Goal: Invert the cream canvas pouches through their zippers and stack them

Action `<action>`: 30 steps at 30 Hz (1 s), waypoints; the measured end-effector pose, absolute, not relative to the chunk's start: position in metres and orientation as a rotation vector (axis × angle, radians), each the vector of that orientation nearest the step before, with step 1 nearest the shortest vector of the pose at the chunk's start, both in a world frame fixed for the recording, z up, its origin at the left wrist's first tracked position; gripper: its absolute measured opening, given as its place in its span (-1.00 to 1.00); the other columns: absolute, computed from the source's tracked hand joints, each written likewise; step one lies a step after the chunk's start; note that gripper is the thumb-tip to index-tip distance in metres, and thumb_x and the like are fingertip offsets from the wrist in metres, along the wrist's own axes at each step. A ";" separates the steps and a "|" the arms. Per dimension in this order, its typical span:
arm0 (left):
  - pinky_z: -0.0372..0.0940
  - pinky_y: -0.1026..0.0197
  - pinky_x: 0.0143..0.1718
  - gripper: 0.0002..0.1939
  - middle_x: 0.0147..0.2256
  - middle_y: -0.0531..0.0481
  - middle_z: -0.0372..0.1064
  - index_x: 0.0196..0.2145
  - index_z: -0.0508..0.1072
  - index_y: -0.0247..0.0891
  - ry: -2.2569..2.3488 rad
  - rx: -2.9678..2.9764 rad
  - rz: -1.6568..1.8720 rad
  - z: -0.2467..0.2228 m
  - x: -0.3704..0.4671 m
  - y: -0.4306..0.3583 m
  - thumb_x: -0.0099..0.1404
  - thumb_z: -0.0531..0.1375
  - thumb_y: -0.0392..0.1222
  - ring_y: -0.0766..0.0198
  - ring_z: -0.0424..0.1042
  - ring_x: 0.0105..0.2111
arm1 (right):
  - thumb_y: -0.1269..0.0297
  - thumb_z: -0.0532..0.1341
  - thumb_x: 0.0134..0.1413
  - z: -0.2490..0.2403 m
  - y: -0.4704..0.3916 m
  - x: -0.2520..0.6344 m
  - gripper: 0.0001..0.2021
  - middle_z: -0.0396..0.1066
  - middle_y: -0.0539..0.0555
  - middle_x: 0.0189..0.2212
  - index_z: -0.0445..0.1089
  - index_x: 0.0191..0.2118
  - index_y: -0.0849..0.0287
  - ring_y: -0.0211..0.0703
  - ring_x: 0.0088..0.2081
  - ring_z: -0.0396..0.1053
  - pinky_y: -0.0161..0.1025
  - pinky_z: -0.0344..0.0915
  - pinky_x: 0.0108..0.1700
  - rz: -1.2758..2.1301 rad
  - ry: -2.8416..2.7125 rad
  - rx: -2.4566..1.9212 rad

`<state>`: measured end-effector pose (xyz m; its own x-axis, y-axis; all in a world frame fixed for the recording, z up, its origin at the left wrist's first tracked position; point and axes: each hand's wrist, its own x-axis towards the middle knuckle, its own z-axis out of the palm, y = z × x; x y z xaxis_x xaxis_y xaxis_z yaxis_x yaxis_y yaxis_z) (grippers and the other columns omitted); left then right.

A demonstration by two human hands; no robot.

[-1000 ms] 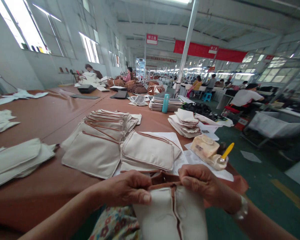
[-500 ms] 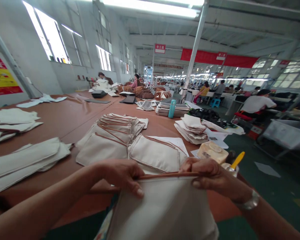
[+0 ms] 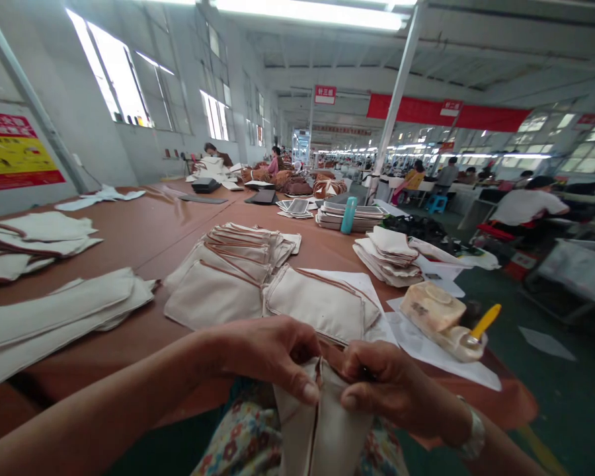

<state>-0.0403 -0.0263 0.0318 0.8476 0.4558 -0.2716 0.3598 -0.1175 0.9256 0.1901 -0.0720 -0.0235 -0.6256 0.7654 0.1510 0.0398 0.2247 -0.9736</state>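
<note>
Cream fabric piece (image 3: 344, 433) gripped, 6 o'clock of view.
Left hand (image 3: 277, 350) and right hand (image 3: 391, 383) closed on its upper edge; yellow-handled brush (image 3: 486, 322) at 4 o'clock; turquoise bottle (image 3: 348, 215) farther off at 2 o'clock, on the brown surface (image 3: 151, 241).

head-worn camera | looks forward and down | close above the brown table (image 3: 153, 225)
</note>
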 end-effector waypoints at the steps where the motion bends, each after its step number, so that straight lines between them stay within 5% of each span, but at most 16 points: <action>1: 0.03 0.36 -0.50 -0.60 -0.46 0.13 0.24 -0.30 0.49 -0.29 0.653 1.703 0.106 0.024 -0.046 -0.024 0.04 0.39 0.06 0.35 0.14 -0.46 | 0.11 0.33 0.12 -0.028 -0.071 0.194 -0.64 0.09 -0.09 -0.48 0.16 -0.46 0.16 -0.28 -0.43 0.01 -0.32 -0.02 -0.43 1.438 -1.866 -0.740; 5: -0.06 0.35 -0.53 -0.68 -0.50 0.17 0.07 -0.42 0.37 -0.30 0.731 1.769 0.235 0.002 -0.048 -0.023 0.09 0.36 -0.03 0.40 0.01 -0.48 | 0.10 0.26 0.19 -0.032 -0.065 0.205 -0.68 0.11 -0.08 -0.49 0.21 -0.43 0.17 -0.27 -0.43 0.03 -0.31 -0.01 -0.43 1.373 -1.942 -0.832; 11: -0.04 0.35 -0.50 -0.82 -0.50 0.16 0.07 -0.41 0.40 -0.33 0.719 1.883 0.357 -0.002 -0.020 -0.030 0.16 0.26 -0.14 0.40 0.03 -0.47 | 0.10 0.15 0.31 -0.021 -0.058 0.204 -0.76 0.27 0.00 -0.32 0.31 -0.15 0.19 -0.19 -0.29 0.18 -0.29 0.15 -0.26 1.411 -1.932 -0.864; 17: -0.02 0.34 -0.50 -0.72 -0.47 0.12 0.20 -0.31 0.48 -0.35 0.749 1.630 0.361 -0.013 -0.017 -0.033 0.11 0.29 -0.08 0.38 0.10 -0.47 | 0.06 0.18 0.27 -0.038 -0.059 0.211 -0.72 0.29 0.01 -0.34 0.35 -0.19 0.22 -0.18 -0.30 0.20 -0.28 0.17 -0.25 1.449 -1.927 -0.871; 22: -0.03 0.33 -0.51 -0.82 -0.47 0.09 0.26 -0.37 0.48 -0.36 0.719 1.464 0.350 -0.009 -0.016 -0.034 0.08 0.27 -0.18 0.40 0.11 -0.50 | 0.10 0.18 0.27 -0.047 -0.063 0.211 -0.75 0.30 0.01 -0.37 0.35 -0.25 0.22 -0.19 -0.31 0.21 -0.29 0.15 -0.27 1.504 -1.792 -0.898; 30: -0.05 0.32 -0.53 -0.71 -0.50 0.04 0.31 -0.43 0.47 -0.38 0.723 1.342 0.418 -0.014 -0.006 -0.037 0.14 0.28 -0.04 0.40 0.11 -0.54 | 0.14 0.05 0.37 -0.049 -0.069 0.207 -0.75 0.34 0.03 -0.35 0.31 -0.27 0.18 -0.18 -0.30 0.26 -0.27 0.20 -0.25 1.370 -1.868 -0.956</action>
